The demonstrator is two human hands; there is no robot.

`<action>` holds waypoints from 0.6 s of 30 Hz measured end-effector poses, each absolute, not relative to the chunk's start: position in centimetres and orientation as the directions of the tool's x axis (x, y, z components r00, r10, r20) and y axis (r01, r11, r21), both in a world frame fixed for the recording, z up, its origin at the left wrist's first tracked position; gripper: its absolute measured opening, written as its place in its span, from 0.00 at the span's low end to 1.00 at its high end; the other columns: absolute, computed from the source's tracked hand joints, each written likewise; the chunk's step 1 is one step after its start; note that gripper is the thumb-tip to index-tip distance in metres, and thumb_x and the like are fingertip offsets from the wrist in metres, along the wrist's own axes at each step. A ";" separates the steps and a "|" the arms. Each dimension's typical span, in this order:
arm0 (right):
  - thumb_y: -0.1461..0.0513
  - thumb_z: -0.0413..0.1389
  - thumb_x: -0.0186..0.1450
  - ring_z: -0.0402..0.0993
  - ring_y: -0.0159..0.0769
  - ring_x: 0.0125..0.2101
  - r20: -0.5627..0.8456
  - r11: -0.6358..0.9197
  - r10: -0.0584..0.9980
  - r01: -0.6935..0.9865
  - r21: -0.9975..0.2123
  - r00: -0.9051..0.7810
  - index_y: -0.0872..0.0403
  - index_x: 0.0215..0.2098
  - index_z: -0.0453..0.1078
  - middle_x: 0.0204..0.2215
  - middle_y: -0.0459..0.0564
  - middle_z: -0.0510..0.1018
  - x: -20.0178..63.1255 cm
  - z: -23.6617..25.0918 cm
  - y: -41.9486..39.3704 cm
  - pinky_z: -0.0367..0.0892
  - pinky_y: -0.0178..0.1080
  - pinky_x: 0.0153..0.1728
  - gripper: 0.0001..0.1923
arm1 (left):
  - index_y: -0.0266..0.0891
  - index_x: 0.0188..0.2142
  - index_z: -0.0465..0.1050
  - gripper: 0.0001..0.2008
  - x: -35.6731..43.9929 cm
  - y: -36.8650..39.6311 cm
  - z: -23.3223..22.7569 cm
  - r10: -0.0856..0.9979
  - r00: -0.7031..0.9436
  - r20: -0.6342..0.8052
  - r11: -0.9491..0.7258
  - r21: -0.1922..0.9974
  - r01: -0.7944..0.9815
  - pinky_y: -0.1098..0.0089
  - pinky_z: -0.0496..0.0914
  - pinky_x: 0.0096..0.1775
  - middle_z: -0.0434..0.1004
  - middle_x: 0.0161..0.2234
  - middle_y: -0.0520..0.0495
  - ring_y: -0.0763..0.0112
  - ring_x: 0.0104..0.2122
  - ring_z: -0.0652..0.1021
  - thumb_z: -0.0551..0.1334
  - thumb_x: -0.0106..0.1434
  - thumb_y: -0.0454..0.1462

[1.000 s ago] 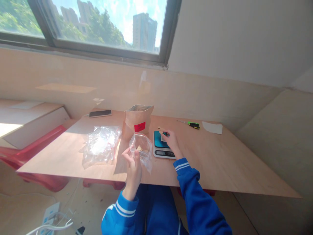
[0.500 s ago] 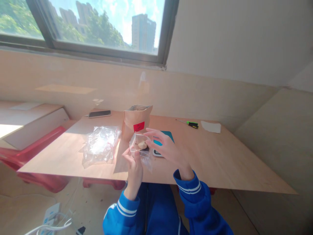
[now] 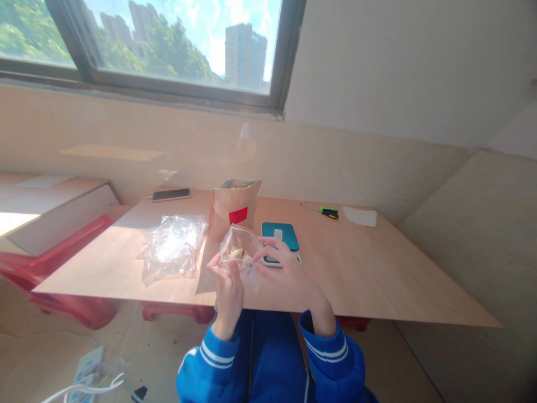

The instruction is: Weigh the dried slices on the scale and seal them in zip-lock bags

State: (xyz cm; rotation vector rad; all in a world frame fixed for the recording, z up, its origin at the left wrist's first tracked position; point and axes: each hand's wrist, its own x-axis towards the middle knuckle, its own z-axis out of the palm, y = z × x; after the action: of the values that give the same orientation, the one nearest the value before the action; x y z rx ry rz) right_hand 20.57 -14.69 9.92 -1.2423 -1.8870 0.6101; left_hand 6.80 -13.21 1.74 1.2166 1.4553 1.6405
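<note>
Both hands pinch one small clear bag (image 3: 240, 246) by its open mouth: the left hand (image 3: 226, 280) nips the near-left lip between thumb and fingertips, the right hand (image 3: 281, 268) nips the right lip the same way, its other fingers loosely curled. The bag hangs between them, just above the table (image 3: 377, 280) edge. Inside it lie a few pale pieces (what they are is too small to tell), gathered near the top on the left-hand side.

The risk, as I judge it: the film is thin and slippery, so if either pinch slackens the mouth would tip and the pieces could spill over the edge to the floor below; pulling the lips unevenly could do the same.

Just beyond the right fingers sits a scale (image 3: 280, 236) with a teal top and a small white scrap on it. Behind the bag stands a brown pouch (image 3: 235, 207), open at the top, contents hidden. Left of the left fingers lies a heap of empty-looking clear bags (image 3: 172, 249). Farther out: a phone (image 3: 171, 195), a screwdriver (image 3: 325, 211), a paper (image 3: 359, 216)
</note>
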 end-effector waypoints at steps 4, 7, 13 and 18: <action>0.63 0.56 0.63 0.64 0.41 0.59 0.417 0.445 0.892 0.508 -0.737 -0.176 0.50 0.32 0.72 0.52 0.51 0.71 20.5 10.6 -14.7 0.63 0.48 0.57 0.03 | 0.36 0.52 0.55 0.22 6.6 -13.5 1.5 0.879 -0.334 0.341 -0.285 0.936 0.206 0.47 0.69 0.50 0.67 0.53 0.30 0.52 0.51 0.75 0.53 0.66 0.49; 0.63 0.52 0.64 0.67 0.42 0.58 0.409 0.394 0.911 0.395 -0.830 -0.050 0.50 0.35 0.68 0.54 0.52 0.72 20.3 10.5 -15.0 0.71 0.46 0.50 0.03 | 0.39 0.52 0.55 0.17 6.4 -13.6 2.0 0.839 -0.257 0.479 -0.442 0.877 0.190 0.47 0.60 0.59 0.58 0.62 0.30 0.54 0.62 0.64 0.52 0.68 0.45; 0.59 0.49 0.69 0.65 0.37 0.60 0.470 0.457 0.871 0.115 -0.882 0.144 0.47 0.38 0.62 0.55 0.51 0.73 19.9 8.8 -16.8 0.67 0.45 0.55 0.02 | 0.41 0.56 0.54 0.26 5.4 -13.0 3.0 0.849 -0.301 0.434 -0.430 0.899 0.084 0.52 0.52 0.64 0.51 0.67 0.33 0.57 0.66 0.57 0.58 0.64 0.50; 0.58 0.47 0.70 0.73 0.36 0.52 0.459 0.443 0.879 0.132 -0.887 0.129 0.48 0.39 0.63 0.46 0.49 0.78 19.8 7.7 -18.5 0.66 0.42 0.55 0.05 | 0.38 0.51 0.68 0.29 3.9 -12.4 2.7 0.957 -0.185 0.225 -0.255 0.954 -0.160 0.56 0.64 0.57 0.74 0.52 0.38 0.56 0.55 0.72 0.55 0.61 0.57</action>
State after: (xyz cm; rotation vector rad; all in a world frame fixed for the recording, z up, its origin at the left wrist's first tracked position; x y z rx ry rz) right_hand 19.77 -18.52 7.70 -0.9938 -1.3497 0.6995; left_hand 3.91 -12.43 2.73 1.1598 1.0629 1.5938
